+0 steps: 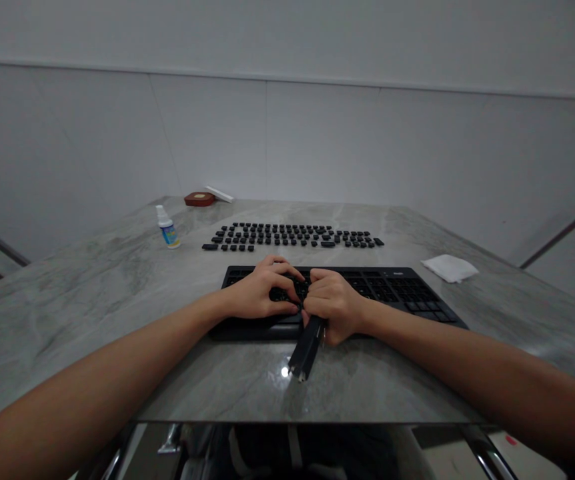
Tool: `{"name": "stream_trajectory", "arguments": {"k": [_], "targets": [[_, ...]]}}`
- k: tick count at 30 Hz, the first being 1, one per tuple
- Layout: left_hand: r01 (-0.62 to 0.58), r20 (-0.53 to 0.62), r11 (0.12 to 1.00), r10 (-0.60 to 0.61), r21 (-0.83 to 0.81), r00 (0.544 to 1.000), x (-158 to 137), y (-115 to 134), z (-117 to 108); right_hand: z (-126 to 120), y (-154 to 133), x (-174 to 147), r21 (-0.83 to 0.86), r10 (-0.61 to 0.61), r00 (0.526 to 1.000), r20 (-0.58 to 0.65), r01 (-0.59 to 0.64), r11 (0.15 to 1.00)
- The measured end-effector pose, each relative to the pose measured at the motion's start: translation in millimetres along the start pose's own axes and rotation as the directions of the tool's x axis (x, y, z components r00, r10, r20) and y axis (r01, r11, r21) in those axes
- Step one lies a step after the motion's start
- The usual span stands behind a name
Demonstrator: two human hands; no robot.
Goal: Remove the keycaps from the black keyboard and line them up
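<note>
A black keyboard [262, 328] lies flat in front of me, with keys on its right part and bared spots near its middle. My left hand [262, 287] rests over its left-middle part. Its thumb and index finger nearly meet at the keys, the other fingers reach forward, and whatever lies between the tips is hidden. Beside it, my right hand [335, 303] is wrapped in a fist around a black-handled tool [308, 350]. The handle slants toward me past the keyboard's front edge; the tool's far end is covered by my fingers.
Loose black keycaps [277, 235] stand in rows behind the keyboard. A white spray bottle [168, 230] is at the left; a brown box [199, 199] and a white flat item [220, 194] sit farther back. A folded white tissue [450, 268] lies right, on the grey marbled table [92, 287].
</note>
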State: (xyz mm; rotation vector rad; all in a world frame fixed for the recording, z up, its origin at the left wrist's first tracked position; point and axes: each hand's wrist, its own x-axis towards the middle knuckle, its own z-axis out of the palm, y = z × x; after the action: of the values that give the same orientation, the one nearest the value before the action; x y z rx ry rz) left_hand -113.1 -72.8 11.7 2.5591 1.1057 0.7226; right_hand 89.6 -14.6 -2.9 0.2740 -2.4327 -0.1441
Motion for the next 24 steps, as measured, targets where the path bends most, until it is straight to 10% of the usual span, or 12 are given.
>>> {"name": "stream_trajectory", "arguments": {"k": [17, 24], "targets": [[-0.005, -0.006, 1.000, 0.005, -0.005, 1.000, 0.0, -0.3, 0.2, 3.0, 0.9, 0.6, 0.058, 0.021, 0.997, -0.072, -0.017, 0.998], [0.027, 0.014, 1.000, -0.026, -0.011, 1.000, -0.2, 1.3, -0.6, 2.1, 0.6, 2.7, 0.287, 0.462, 0.883, 0.077, -0.463, 0.838]]}}
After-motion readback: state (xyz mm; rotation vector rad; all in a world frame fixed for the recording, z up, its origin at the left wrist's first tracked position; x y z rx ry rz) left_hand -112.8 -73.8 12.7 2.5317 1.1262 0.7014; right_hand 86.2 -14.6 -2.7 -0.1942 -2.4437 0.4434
